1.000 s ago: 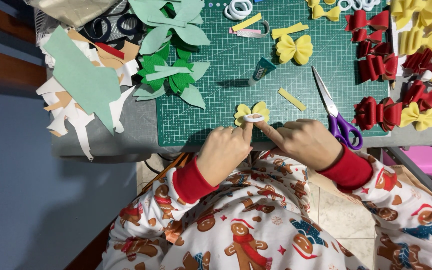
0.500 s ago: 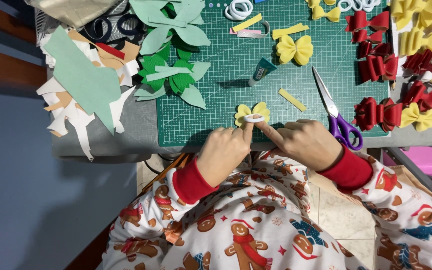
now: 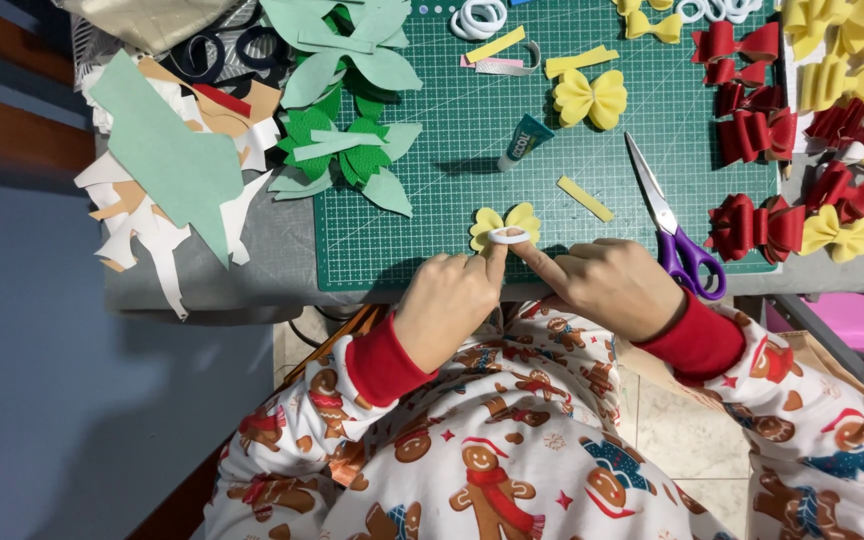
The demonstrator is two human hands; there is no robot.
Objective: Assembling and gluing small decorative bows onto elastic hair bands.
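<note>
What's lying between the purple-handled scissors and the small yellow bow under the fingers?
In the head view, one loose yellow strip lies on the green cutting mat, between the scissors and the bow.

Bare green cutting mat (image 3: 432, 215) lies open to the left of the small yellow bow (image 3: 505, 222), up to the green leaf cut-outs (image 3: 347, 155). Beyond the bow, a glue tube (image 3: 524, 141) and a yellow strip (image 3: 585, 198) lie in the way. To the right, the purple-handled scissors (image 3: 674, 232) lie just beside the right hand (image 3: 612, 285), with red bows (image 3: 757, 225) crowding the mat's edge.
</note>
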